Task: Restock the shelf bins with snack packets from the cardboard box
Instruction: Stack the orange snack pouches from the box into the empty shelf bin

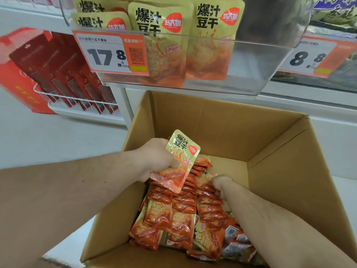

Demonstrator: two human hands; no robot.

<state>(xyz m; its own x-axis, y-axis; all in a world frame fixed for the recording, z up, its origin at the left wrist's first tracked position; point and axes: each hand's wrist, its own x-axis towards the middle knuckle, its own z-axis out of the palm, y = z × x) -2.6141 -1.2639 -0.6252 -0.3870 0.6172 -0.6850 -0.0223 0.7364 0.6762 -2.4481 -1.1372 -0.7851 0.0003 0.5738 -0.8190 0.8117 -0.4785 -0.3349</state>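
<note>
Two hands in one cardboard box: left hand gripping one snack packet, right hand curled among packets.

Both bare forearms reach forward and down, the left from the lower left, the right from the lower right. The left hand is raised higher, its back turned up and its fingers curled round a snack packet that it holds tilted. The right hand sits lower and further right, its fingers bent down out of sight among the packets below.
</note>
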